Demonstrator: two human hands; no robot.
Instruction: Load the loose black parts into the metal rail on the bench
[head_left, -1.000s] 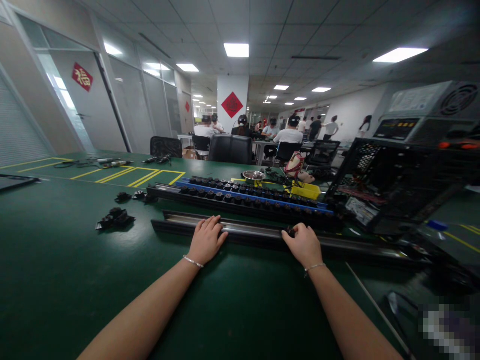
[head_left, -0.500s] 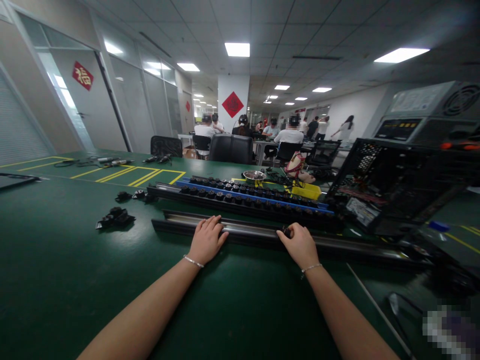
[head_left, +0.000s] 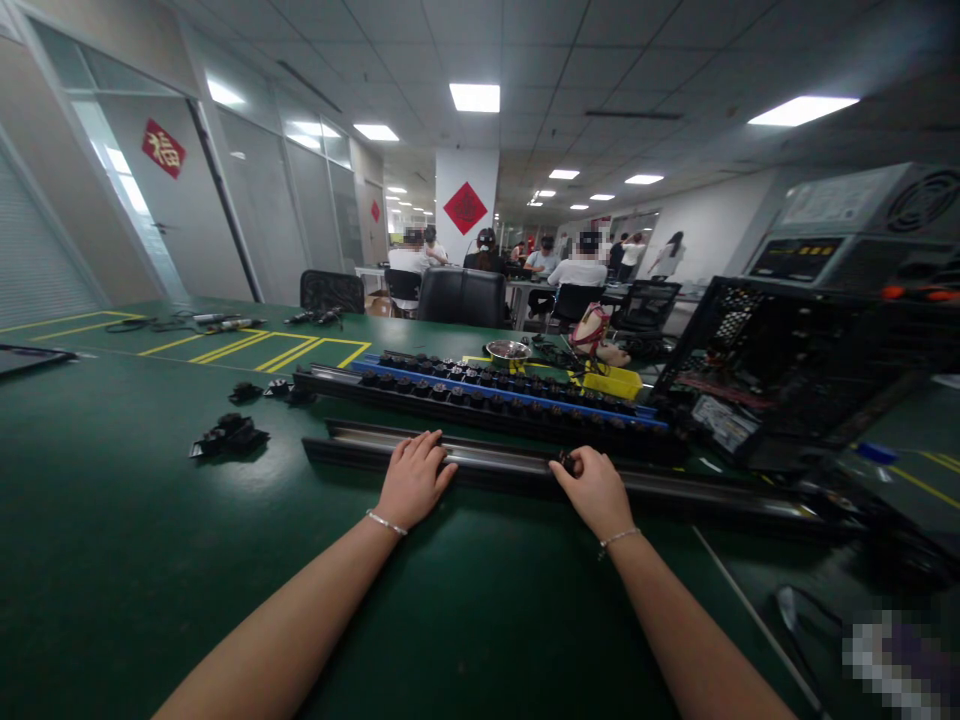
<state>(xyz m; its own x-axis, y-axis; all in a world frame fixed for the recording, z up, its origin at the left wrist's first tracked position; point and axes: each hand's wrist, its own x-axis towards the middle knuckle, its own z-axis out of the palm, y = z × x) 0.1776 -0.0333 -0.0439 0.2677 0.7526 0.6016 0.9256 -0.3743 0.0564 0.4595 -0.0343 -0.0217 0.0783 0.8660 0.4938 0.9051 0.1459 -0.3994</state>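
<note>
A long black rail (head_left: 495, 460) with a shiny metal channel lies across the green table in front of me. My left hand (head_left: 412, 480) rests over its left part, palm down, fingers stretched across the channel and thumb out to the side. Farther right, my right hand (head_left: 596, 490) pinches a small black part (head_left: 568, 462) at the channel; the fingers cover most of it. Behind this rail lie another black rail (head_left: 322, 378) and a blue strip (head_left: 480, 380), with rows of small black parts along them.
Small black parts (head_left: 229, 435) lie in a pile at the left. Behind the rails are a metal bowl (head_left: 508, 350) and a yellow tray (head_left: 613, 382). An open computer case (head_left: 795, 370) stands at the right, near a thin rod (head_left: 750, 610). People sit farther back.
My right hand has slid slightly left along the rail with the small black part. The left hand stays where it was.
</note>
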